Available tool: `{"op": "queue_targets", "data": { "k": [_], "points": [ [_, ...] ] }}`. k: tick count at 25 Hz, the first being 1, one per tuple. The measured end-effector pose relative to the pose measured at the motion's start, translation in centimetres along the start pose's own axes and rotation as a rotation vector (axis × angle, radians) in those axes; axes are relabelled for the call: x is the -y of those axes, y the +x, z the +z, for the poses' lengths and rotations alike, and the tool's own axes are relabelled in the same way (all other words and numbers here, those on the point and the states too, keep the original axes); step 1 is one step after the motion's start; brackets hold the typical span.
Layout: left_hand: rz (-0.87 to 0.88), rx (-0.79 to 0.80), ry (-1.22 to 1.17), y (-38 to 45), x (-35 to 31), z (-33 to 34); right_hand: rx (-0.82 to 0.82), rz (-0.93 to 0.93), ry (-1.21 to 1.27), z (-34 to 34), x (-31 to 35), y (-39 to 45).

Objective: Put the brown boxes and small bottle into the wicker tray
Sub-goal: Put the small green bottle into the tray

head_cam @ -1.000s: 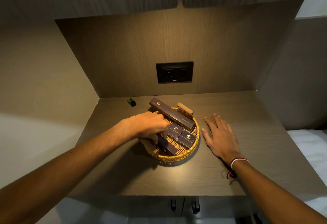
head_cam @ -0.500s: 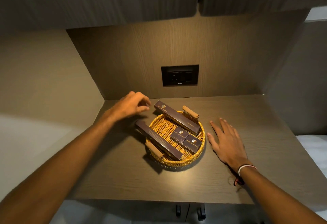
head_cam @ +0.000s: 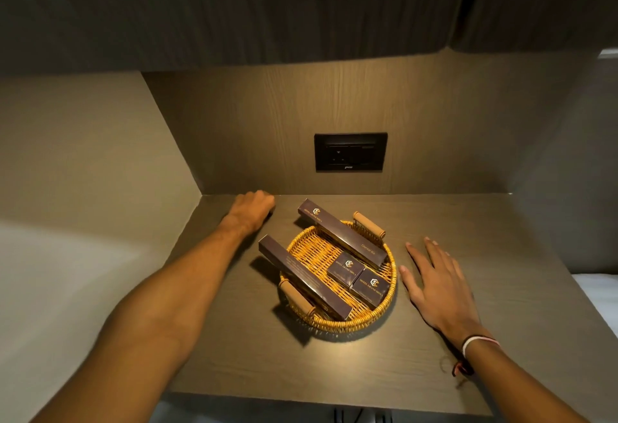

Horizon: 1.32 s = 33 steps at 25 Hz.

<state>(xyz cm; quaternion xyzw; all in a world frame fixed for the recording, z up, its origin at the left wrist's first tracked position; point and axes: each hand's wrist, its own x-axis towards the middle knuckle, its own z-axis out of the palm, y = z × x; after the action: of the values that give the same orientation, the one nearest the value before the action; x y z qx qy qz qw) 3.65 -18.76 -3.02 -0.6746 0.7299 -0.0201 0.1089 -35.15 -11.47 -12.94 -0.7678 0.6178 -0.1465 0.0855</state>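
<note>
The round wicker tray [head_cam: 364, 320] stands mid-table with a wooden handle on each side. Two long brown boxes rest in it: one [head_cam: 341, 235] across the back rim, the other [head_cam: 302, 277] across the left rim beside the near handle. Two small brown boxes [head_cam: 346, 269] [head_cam: 373, 285] lie side by side on the tray floor. My left hand [head_cam: 252, 210] is at the back left corner of the table, fingers curled down against the surface; the small bottle is hidden under it. My right hand [head_cam: 434, 284] lies flat on the table just right of the tray, fingers spread, holding nothing.
A black wall socket [head_cam: 350, 152] sits in the back panel above the table. A side wall closes the left edge and a cabinet hangs overhead. White bedding [head_cam: 597, 299] shows past the table's right side. The front table edge runs below my forearms.
My left hand left the long box lying on the tray's left rim and reached to the back left corner, covering the green bottle. My right hand stayed flat.
</note>
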Motion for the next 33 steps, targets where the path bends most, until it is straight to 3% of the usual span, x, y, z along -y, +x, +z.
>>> {"op": "queue_targets", "data": {
  "k": [8, 11, 14, 17, 21, 33],
  "points": [
    [0.011, -0.094, -0.126, -1.8, 0.6, -0.2, 0.010, 0.002, -0.006, 0.0, 0.0, 0.0],
    [0.024, -0.181, -0.454, -1.6, 0.3, -1.9, 0.013, 0.006, -0.010, -0.1, 0.1, -0.1],
    [0.165, -0.168, -0.720, -1.8, -0.5, -3.7, 0.007, 0.003, -0.016, -0.2, 0.2, -0.1],
    [0.274, -0.035, -0.728, -2.2, -1.7, -4.3, 0.008, -0.009, -0.015, -0.2, 0.1, 0.0],
    [0.276, 0.070, -0.664, -1.8, -3.4, -2.8, 0.001, 0.002, -0.014, -0.1, -0.3, 0.1],
    [0.166, 0.021, -0.657, -3.5, -3.9, -2.8, 0.026, 0.002, -0.036, 0.2, 0.0, 0.4]
  ]
}}
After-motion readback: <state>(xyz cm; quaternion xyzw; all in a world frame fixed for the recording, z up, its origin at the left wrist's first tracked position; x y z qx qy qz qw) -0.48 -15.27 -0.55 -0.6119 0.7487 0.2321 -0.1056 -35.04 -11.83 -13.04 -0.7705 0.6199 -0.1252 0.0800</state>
